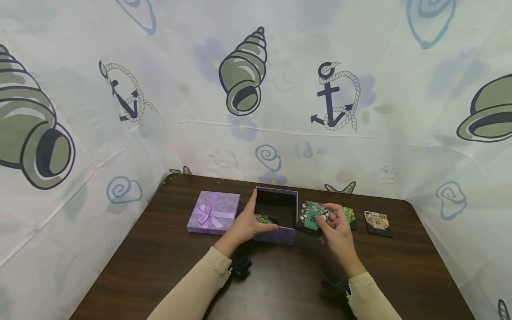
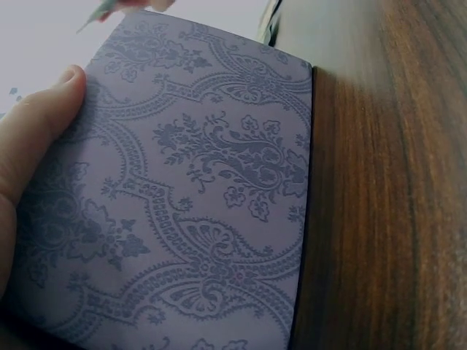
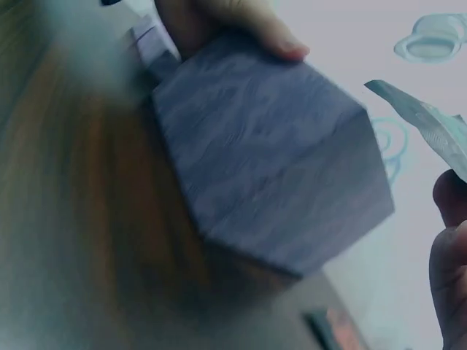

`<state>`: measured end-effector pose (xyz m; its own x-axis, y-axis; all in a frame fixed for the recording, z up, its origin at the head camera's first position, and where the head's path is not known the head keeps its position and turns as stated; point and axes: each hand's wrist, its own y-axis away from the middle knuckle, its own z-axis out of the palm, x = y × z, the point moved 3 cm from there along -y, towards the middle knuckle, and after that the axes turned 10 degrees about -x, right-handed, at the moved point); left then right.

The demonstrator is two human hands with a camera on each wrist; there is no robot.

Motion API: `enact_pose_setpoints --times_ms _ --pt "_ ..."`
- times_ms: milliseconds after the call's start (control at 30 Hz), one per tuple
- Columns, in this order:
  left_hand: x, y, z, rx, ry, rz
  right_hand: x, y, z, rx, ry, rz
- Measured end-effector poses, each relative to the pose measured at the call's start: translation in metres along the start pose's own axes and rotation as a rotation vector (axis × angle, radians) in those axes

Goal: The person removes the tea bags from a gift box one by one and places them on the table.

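My left hand (image 1: 245,223) holds an open purple box (image 1: 276,236) by its left side, thumb at the front and fingers toward the back. The left wrist view shows the box's embossed wall (image 2: 219,182) with the thumb against its edge. Between thumb and fingers, my right hand (image 1: 339,229) pinches a flat floral packet (image 1: 311,215) with a green label, just off the box's right edge. The packet's thin edge (image 3: 423,120) appears in the right wrist view. Inside the box, near the left thumb, lies another patterned packet (image 1: 264,218), partly hidden by the hand.
A purple lid (image 1: 230,202) with a ribbon bow lies left of the box. Right of my right hand are a yellow-green packet (image 1: 351,216), partly covered, and a beige-and-black packet (image 1: 377,222). A patterned cloth (image 1: 292,151) hangs behind the dark wooden table (image 1: 272,293).
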<state>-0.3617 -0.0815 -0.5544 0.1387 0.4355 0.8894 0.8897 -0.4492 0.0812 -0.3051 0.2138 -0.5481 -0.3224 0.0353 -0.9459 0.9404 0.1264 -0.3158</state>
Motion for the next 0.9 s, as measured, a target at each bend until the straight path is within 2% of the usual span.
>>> enact_pose_setpoints --times_ms 100,233,500,767,900 --pt "0.001 0.000 -0.001 0.005 0.007 -0.002 0.008 0.010 -0.008 -0.004 0.037 0.041" --pt "0.002 0.000 -0.001 -0.001 0.011 -0.012 0.018 0.024 -0.015 -0.061 0.097 0.106" --pt "0.001 -0.001 -0.002 -0.008 0.007 -0.004 0.044 0.046 -0.035 -0.143 0.229 0.294" --pt "-0.002 0.000 -0.004 -0.002 0.005 0.000 0.055 0.048 -0.038 -0.212 0.320 0.385" --pt "-0.001 -0.002 -0.002 -0.006 -0.002 0.010 0.054 0.050 -0.037 -0.234 0.372 0.382"
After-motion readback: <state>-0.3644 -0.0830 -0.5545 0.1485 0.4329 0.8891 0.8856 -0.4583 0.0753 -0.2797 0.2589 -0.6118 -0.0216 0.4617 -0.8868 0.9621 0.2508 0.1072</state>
